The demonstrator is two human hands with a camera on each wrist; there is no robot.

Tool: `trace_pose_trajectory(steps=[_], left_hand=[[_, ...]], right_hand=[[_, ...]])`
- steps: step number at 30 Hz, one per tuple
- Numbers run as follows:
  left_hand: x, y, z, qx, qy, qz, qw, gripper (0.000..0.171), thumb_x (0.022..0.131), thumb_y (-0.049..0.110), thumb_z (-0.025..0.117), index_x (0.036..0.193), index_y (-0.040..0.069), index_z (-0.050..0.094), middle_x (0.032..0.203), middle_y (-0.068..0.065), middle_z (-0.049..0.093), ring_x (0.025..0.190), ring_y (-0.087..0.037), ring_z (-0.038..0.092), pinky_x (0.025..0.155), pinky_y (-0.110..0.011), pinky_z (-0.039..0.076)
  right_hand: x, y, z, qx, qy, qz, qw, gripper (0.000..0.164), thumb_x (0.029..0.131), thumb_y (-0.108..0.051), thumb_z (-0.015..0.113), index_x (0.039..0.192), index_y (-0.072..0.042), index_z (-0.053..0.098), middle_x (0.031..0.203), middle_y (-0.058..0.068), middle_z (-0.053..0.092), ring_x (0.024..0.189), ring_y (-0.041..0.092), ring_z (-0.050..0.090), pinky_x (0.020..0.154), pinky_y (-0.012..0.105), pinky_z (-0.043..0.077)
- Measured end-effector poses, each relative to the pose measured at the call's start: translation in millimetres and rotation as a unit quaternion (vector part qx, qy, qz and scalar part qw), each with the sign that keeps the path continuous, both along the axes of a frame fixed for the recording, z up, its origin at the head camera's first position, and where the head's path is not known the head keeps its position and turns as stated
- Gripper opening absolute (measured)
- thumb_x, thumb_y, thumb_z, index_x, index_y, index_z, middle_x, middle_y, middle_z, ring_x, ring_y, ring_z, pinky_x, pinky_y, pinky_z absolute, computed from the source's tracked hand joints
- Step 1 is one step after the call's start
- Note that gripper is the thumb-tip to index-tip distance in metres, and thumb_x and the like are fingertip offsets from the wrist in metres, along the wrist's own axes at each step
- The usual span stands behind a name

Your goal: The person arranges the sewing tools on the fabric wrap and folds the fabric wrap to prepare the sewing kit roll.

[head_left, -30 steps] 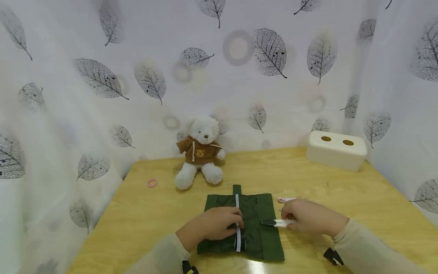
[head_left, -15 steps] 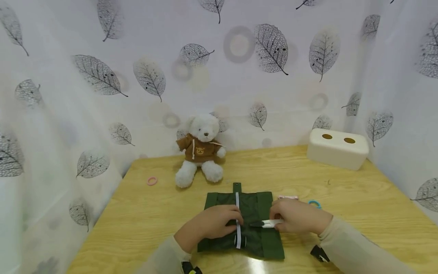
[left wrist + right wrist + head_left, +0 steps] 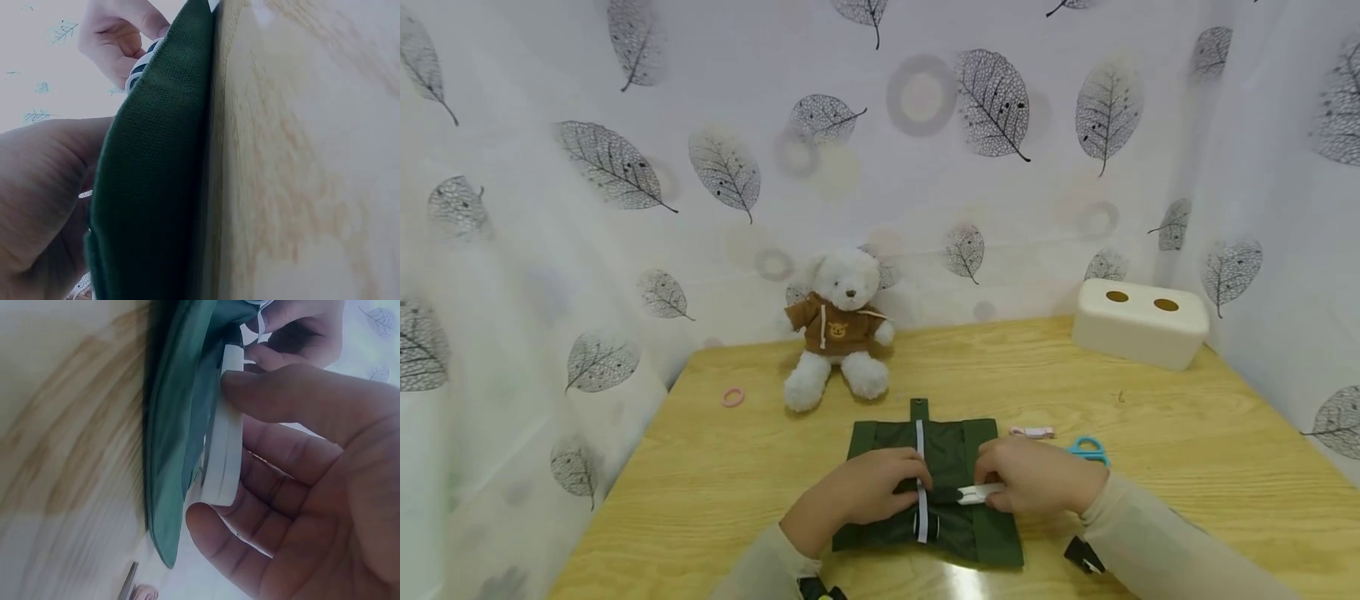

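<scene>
A dark green fabric organizer [image 3: 1000,533] lies unfolded on the wooden table, a white elastic band [image 3: 920,437] running down its middle. My left hand [image 3: 876,483] rests over the organizer and pinches the band, lifting it a little. My right hand [image 3: 1037,475] holds white thread snips [image 3: 225,431] between thumb and fingers. Their black end points left, right at the band and close to the left fingertips. A black thread spool [image 3: 932,527] sits under the band's near part. In the left wrist view, the organizer's raised edge [image 3: 156,144] hides the left fingertips.
Beyond the right hand lie blue-handled scissors [image 3: 1088,450] and a small pink-and-white item [image 3: 1032,432]. A pink ring [image 3: 733,397] is at the left. A white teddy bear [image 3: 838,329] sits at the back, and a cream box [image 3: 1138,325] stands back right.
My right hand has moved left with the thread snips, bringing their black end from the organizer's right flap to the band. The blue scissors have come into view. My left hand stays in place.
</scene>
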State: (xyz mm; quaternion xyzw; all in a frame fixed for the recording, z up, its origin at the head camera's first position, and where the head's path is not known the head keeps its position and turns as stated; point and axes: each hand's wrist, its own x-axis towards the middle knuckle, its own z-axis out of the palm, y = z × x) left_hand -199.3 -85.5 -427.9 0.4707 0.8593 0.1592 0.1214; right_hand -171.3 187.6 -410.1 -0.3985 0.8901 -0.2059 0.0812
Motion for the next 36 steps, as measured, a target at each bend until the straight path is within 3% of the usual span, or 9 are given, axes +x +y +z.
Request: trace_pose_trajectory(steps=[12, 21, 36], left_hand=[[4.2, 1, 1.9, -0.001, -0.006, 0.006, 1.0000, 0.015, 0.098, 0.019, 0.068, 0.112, 0.025, 0.070, 0.120, 0.012, 0.061, 0.103, 0.000, 0.060, 0.086, -0.019, 0.050], [3.5, 0, -2.4, 0.003, 0.001, 0.014, 0.9999, 0.016, 0.098, 0.021, 0.068, 0.112, 0.028, 0.072, 0.110, 0.012, 0.058, 0.088, 0.002, 0.056, 0.077, -0.017, 0.049], [5.8, 1, 1.2, -0.010, 0.009, 0.006, 0.9999, 0.018, 0.097, 0.018, 0.070, 0.114, 0.023, 0.074, 0.108, 0.013, 0.063, 0.094, 0.003, 0.060, 0.081, -0.015, 0.049]], right_hand=[[-3.2, -18, -2.5, 0.005, -0.039, 0.001, 0.999, 0.010, 0.087, -0.013, 0.077, 0.085, -0.022, 0.071, 0.081, -0.017, 0.054, 0.065, -0.002, 0.049, 0.059, 0.020, 0.045], [-5.2, -28, -3.7, 0.017, -0.056, 0.006, 0.998, 0.005, 0.090, -0.018, 0.076, 0.090, -0.020, 0.072, 0.084, -0.016, 0.056, 0.068, -0.003, 0.050, 0.060, 0.020, 0.047], [-7.8, -48, -2.3, 0.051, -0.024, 0.003, 0.998, 0.010, 0.086, -0.015, 0.080, 0.090, -0.018, 0.072, 0.086, -0.013, 0.061, 0.072, -0.002, 0.052, 0.063, 0.023, 0.049]])
